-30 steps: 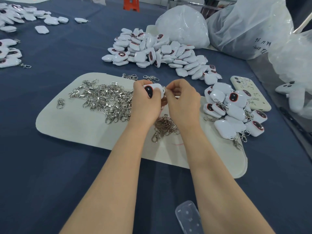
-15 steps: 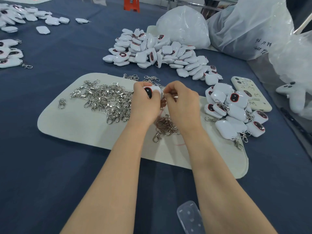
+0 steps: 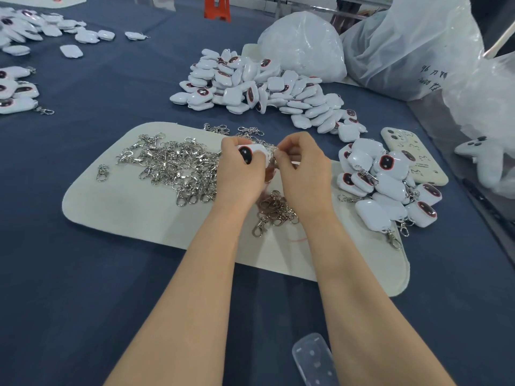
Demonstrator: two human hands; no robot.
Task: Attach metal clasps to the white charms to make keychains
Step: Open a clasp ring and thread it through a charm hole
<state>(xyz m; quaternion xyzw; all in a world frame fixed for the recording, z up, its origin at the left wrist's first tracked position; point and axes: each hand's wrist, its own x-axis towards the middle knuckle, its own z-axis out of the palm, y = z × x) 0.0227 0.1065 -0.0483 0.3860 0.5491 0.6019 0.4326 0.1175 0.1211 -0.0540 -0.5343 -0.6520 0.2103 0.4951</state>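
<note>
Two hands meet above the middle of a pale mat [image 3: 125, 207] on the blue-covered desk [image 3: 83, 274].

- Left hand [image 3: 239, 176]: fingers [image 3: 231, 143] curled round one white charm [image 3: 252, 151]. The charm sits at the fingertips, clear of the mat, with its dark oval face turned toward the camera. The thumb lies just beside that face.
- Right hand [image 3: 305, 174]: fingertips pressed together, pinching a small metal clasp [image 3: 273, 151] right at the charm's right edge. Clasp and charm look to be touching. The join is too small to tell whether it is hooked through.
- The two hands' fingertips are nearly touching, with the charm between them.

Around the hands:
- Loose clasps [image 3: 178, 165] lie in a wide tangle on the mat to the left of the left hand. One stray lies alone near the mat's left edge.
- A smaller bunch of clasps [image 3: 274, 208] lies on the mat between the two wrists.
- A heap of charms [image 3: 259, 87] sits on the desk beyond the mat.
- A pile of keychains [image 3: 390, 188], charms with clasps showing, is at the mat's right end.
- A phone [image 3: 415, 157] lies face down just beyond that pile.
- Plastic bags [image 3: 303, 43] stand at the far right.
- More charms [image 3: 16, 90] are scattered at the far left.
- A clear plastic piece [image 3: 312, 360] sits at the near edge, between the forearms.
</note>
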